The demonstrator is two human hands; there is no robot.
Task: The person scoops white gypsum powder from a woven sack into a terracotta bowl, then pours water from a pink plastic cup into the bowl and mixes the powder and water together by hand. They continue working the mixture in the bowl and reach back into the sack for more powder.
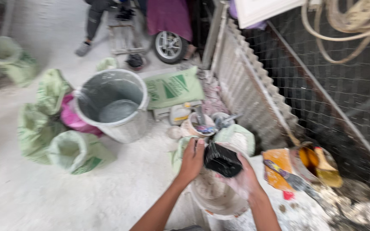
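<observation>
The large drum [112, 105] stands on the floor and serves as the mark. Sacks [52, 124] crowd against its left side, one open sack [76, 152] lying in front of it to the left. Just right of the drum a flat bag [173, 87] rests behind a small tub [195, 126] with tools in it. Further right and nearer, both hands, the left hand [191, 161] and the right hand [245, 179], meet at a container [222, 160] above a bucket [217, 199]. Far right of the drum a corrugated sheet [247, 85] leans on wire mesh [343, 90]. Behind the drum stands a wheel [169, 46].
</observation>
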